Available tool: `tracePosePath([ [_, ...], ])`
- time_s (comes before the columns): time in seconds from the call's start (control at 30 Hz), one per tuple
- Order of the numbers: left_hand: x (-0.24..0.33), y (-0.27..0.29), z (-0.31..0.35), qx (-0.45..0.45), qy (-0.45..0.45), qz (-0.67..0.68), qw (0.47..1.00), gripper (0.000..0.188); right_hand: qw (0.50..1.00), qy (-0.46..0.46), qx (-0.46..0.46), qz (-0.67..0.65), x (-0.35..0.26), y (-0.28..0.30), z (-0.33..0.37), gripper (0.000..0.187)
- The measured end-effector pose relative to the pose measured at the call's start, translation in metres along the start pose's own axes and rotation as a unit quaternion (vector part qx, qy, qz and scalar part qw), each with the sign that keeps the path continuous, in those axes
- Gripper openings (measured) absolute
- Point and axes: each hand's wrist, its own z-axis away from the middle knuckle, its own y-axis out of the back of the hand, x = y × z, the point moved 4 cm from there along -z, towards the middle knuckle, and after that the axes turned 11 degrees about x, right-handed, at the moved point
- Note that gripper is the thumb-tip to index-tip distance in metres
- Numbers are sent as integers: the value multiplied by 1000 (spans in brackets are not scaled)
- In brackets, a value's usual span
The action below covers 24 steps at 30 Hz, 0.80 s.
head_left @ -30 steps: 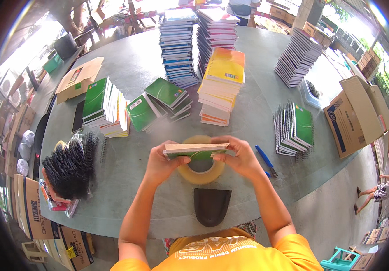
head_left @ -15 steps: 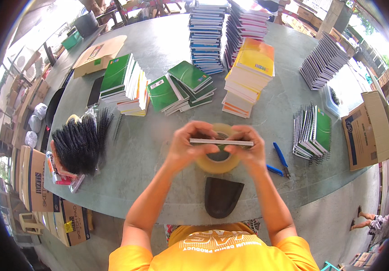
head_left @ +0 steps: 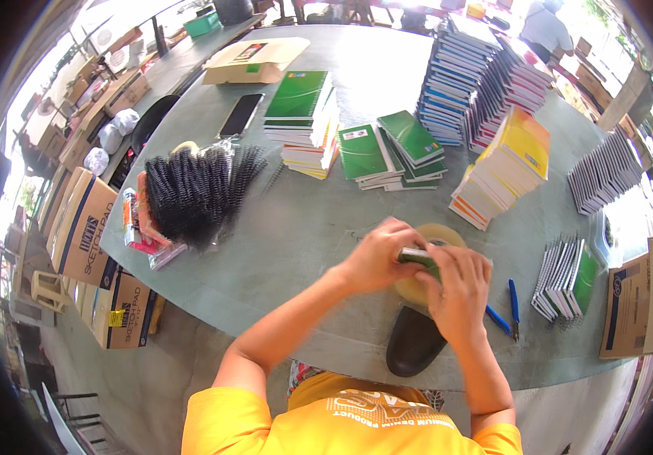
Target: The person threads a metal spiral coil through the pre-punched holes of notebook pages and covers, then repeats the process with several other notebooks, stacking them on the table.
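Both of my hands hold a small green-covered notebook [head_left: 421, 258] on its edge above the table. My left hand [head_left: 378, 259] grips its left end with bent fingers. Over the other end curls my right hand [head_left: 459, 284], hiding much of the cover. Behind and beneath the hands lies a wide roll of tan tape [head_left: 447, 233], partly covered by them. A dark, rounded flat piece [head_left: 415, 343] sits on the table just below my right hand. Blue-handled pliers [head_left: 514, 303] rest to the right of that hand.
Stacks of green notebooks [head_left: 360, 155], yellow notebooks [head_left: 504, 163] and blue-edged notebooks [head_left: 455, 80] stand across the table [head_left: 296, 212]. Black spiral coils [head_left: 197, 189] lie at left, near a phone [head_left: 241, 115]. Coil-bound notebooks [head_left: 565, 277] and a cardboard box [head_left: 637, 299] are at right.
The view has swung left, so the table's things appear farther right. The notebook, held level before, now tilts, and my right hand has come over its end.
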Motion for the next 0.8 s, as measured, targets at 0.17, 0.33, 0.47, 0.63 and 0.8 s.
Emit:
tracePosePath([
  [0.17, -92, 121, 23, 176, 188, -266, 929, 31, 996, -52, -71, -18, 2, -6, 7, 13],
  [0.33, -129, 170, 62, 204, 109, -551, 802, 24, 996, -44, -66, -32, 6, -6, 1, 12],
  [0.47, -100, 183, 56, 204, 246, -442, 839, 22, 991, -91, -90, -37, 15, -2, -20, 11],
  [0.63, -28, 202, 16, 369, 174, -204, 890, 17, 993, -85, -83, -11, 30, -12, -10, 19],
  [0.8, -21, 144, -1, 248, 243, 76, 935, 20, 992, -65, -50, -93, 37, -22, -7, 20],
])
